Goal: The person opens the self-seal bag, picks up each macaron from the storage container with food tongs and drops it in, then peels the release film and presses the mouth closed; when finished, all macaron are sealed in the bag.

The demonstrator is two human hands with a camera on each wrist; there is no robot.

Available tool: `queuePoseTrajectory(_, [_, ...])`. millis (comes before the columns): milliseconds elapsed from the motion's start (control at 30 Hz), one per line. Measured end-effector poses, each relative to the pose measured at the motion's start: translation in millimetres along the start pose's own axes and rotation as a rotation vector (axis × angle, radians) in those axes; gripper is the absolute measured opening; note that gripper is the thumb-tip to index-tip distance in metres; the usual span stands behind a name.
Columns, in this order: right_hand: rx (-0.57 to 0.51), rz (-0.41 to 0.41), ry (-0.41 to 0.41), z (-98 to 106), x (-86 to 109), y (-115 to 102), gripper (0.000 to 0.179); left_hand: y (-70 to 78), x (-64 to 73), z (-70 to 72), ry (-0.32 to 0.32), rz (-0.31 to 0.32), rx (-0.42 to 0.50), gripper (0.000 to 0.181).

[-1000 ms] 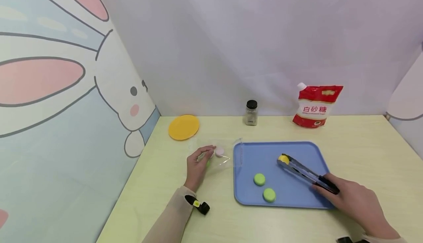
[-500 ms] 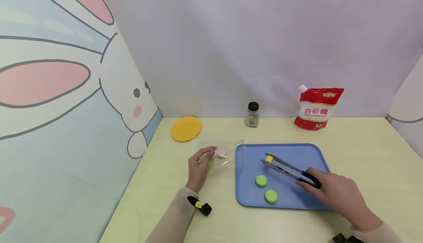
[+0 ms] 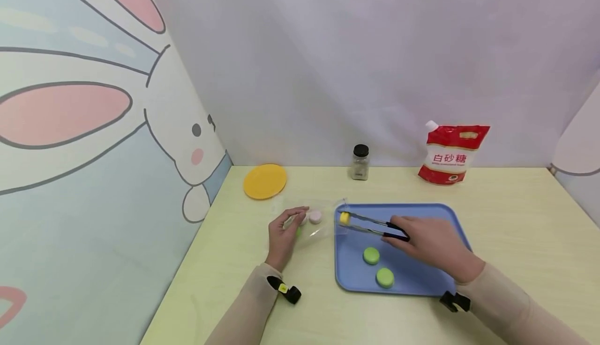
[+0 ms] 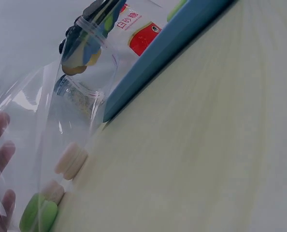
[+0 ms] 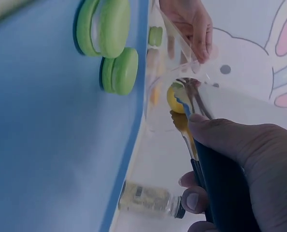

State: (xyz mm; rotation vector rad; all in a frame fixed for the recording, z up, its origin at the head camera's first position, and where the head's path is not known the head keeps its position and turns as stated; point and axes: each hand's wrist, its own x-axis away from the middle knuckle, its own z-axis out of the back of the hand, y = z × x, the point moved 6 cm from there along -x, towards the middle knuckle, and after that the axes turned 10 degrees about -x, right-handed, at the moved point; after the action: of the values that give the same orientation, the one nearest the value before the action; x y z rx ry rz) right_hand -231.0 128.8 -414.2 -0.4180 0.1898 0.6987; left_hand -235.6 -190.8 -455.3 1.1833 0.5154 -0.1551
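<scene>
My left hand (image 3: 283,235) pinches the side of a clear zip bag (image 3: 327,208) lying with its mouth over the tray's left edge. Inside the bag are a pale pink macaron (image 4: 72,161), a green macaron (image 4: 39,213) and another pale one partly hidden behind it. Metal tongs (image 3: 372,220) with black handles are gripped in my right hand (image 3: 433,243). Their tips clamp a yellow macaron (image 3: 345,218) at the bag's mouth. On the blue tray (image 3: 351,277) lie two green macarons (image 3: 371,255), right of the bag and below the tongs.
A yellow round plate (image 3: 264,182) lies at the back left of the table. Behind the tray stand a small glass jar (image 3: 360,167) with a black lid and a red and white sugar pouch (image 3: 452,155). A wall rises behind the table, and a rabbit-painted panel borders the left.
My right hand has carried the yellow macaron in the tongs leftward, from over the tray to the bag's mouth. My left hand keeps its pinch on the bag.
</scene>
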Motion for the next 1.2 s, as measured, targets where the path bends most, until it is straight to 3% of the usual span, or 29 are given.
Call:
queuePoseTrajectory(233, [0.045, 0.026, -0.078, -18, -26.3, -6, 0.035, -4.1, 0.9, -1.0, 0.001, 0.003, -0.01, 0.011])
queuePoseTrajectory(433, [0.049, 0.134, -0.073, -32, -41.5, -21, 0.033, -5.9, 0.9, -1.1, 0.001, -0.003, 0.004, 0.012])
queuePoseTrajectory(600, [0.03, 0.161, -0.074, -39, -50.3, -30, 0.032, -5.2, 0.3, -1.1, 0.001, -0.019, -0.009, 0.011])
queuePoseTrajectory(800, [0.036, 0.166, -0.089, -44, -55.4, -33, 0.033, -3.1, 0.4, -0.5, -0.005, -0.02, 0.011, 0.01])
queuePoseTrajectory(1200, [-0.011, 0.097, -0.077, -37, -51.4, -21, 0.038, -5.0, 0.2, -1.5, -0.001, -0.009, 0.03, 0.011])
